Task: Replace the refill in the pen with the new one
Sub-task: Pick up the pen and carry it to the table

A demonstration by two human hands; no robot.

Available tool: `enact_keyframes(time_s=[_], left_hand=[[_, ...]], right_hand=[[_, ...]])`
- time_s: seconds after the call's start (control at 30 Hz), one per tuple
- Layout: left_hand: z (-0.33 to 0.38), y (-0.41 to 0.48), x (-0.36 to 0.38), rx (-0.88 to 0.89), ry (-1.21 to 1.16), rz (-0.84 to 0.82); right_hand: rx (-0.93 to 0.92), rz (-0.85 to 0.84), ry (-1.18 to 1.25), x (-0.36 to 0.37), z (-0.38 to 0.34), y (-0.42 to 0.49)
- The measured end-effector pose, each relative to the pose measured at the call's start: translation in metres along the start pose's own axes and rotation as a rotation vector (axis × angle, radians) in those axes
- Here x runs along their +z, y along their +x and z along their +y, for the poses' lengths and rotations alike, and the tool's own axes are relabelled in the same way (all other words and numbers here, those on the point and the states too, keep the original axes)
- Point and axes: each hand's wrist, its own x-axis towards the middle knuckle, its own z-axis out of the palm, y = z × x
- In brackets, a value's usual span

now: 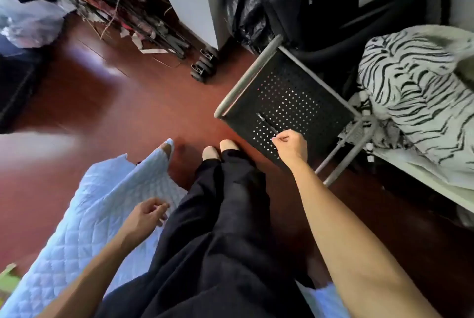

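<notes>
A dark red wooden floor (pixel 143 112) is seen from above, and a black chair seat (pixel 302 91) full of small holes is set on it, to the right of the person's feet. A bed with a striped cover (pixel 415 86) is found on the far side of the chair, and a pale quilted blanket (pixel 97 215) is spread on the near left side, well apart from the chair. The dark pen (pixel 268 124) is laid flat on the chair seat, near its front edge. Its long line is pointed from the far left down to the near right, straight at the right hand (pixel 292 144). That hand is curled over the near end of the pen, and the fingers seem pinched there, though a real grip cannot be told. The left hand (pixel 147 215) is held loose and half curled, with nothing in it, over the blanket. The right hand is by far the nearer one. No new refill can be made out.
</notes>
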Motion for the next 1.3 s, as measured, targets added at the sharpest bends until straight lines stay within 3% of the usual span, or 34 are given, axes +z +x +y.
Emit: enact_keyframes(time_s=[0.43, 0.8, 1.0, 1.3], left_hand=[[-0.027, 0.064, 0.006, -0.076, 0.066, -0.06], [-0.019, 0.039, 0.004, -0.09, -0.028, -0.013], [-0.024, 0.001, -0.004, -0.068, -0.249, 0.115], [-0.067, -0.047, 0.016, -0.079, -0.625, 0.272]], right_hand=[[0.049, 0.057, -0.064, 0.053, 0.003, 0.075], [0.077, 0.033, -0.082, 0.042, 0.002, 0.061], [-0.133, -0.088, -0.079, 0.013, -0.026, -0.009], [-0.447, -0.317, -0.269, 0.004, -0.081, -0.079]])
